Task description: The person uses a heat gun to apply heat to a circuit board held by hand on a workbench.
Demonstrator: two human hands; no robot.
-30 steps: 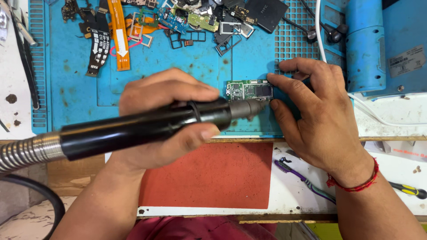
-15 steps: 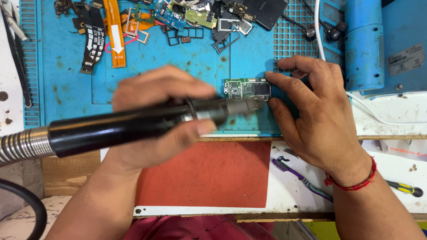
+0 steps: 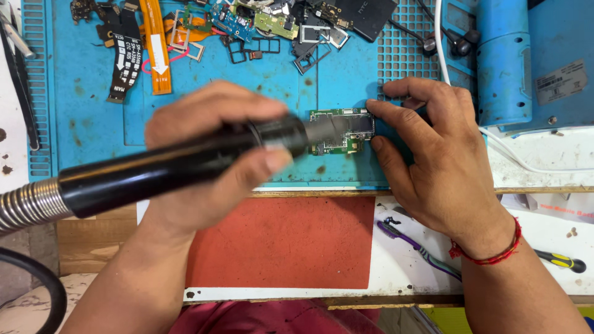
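My left hand [image 3: 207, 154] grips a black hot-air wand [image 3: 179, 164] with a ribbed metal hose at its left end. The wand's grey nozzle points right, just over a small green circuit board [image 3: 346, 131]. That board lies on a blue work mat [image 3: 86, 124]. My right hand [image 3: 433, 154] rests on the mat at the board's right edge, with index finger and thumb touching it. A red thread circles the right wrist.
Phone parts, flex cables and frames [image 3: 247, 25] lie scattered along the mat's far edge. A blue machine [image 3: 532, 62] stands at the right with a white cable. A red pad [image 3: 284, 241], purple tweezers [image 3: 414, 247] and a screwdriver [image 3: 560, 260] lie near me.
The wand has tilted and drifted slightly left, its nozzle staying over the board. My right hand keeps its hold at the board's edge.
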